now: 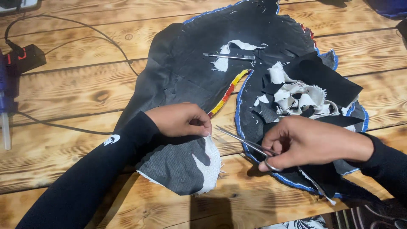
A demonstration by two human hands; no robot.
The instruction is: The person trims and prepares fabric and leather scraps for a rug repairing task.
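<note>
My left hand (pixel 180 120) is closed, pinching the edge of a large black sheet of leather-like material (pixel 182 68) that has white fabric backing. My right hand (pixel 311 142) grips a pair of thin metal scissors (pixel 239 138) whose blades point left toward my left fingertips. A narrow beaded strip (pixel 227 94) in yellow, orange and red runs along the sheet's edge just above my left hand. A second black piece with a blue beaded border (pixel 241 106) lies under my right hand.
A heap of black and white fabric scraps (pixel 299 99) lies right of centre. A metal tool (pixel 231 56) rests on the sheet farther back. A glue gun (pixel 5 89) with a black plug and cable (pixel 25 57) lies at the left on the wooden table (pixel 76 89).
</note>
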